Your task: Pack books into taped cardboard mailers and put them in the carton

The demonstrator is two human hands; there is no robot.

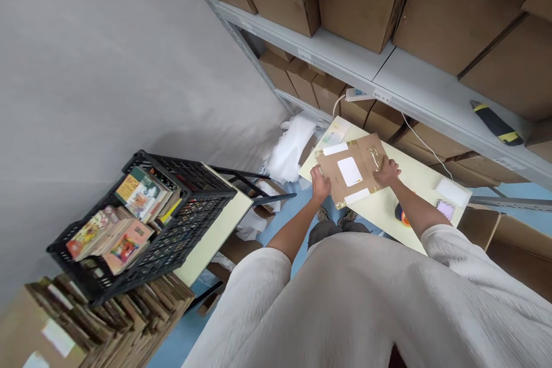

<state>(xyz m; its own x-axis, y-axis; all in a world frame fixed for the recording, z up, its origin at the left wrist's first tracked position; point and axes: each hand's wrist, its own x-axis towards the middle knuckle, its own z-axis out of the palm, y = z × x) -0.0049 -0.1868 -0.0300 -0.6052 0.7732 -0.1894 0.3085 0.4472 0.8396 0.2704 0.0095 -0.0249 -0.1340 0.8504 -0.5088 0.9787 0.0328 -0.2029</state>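
A flat brown cardboard piece (361, 188) with white labels and strips of shiny tape lies over the pale table (422, 195). My left hand (320, 184) grips its left edge, fingers curled. On its right end rests my right hand (388, 171), with fingers bent around the taped part. A white label (349, 171) sits in the middle of the cardboard. Close to my right forearm, partly hidden by it, is a roll of tape (403, 214) in dark blue and orange.
A black crate (202, 195) of books stands on a side table at the left, beside stacked flattened cardboard (142, 316). Metal shelving (345, 72) with brown boxes rises ahead; a black-and-yellow utility knife (495, 122) lies on it. An open box (513, 241) sits right.
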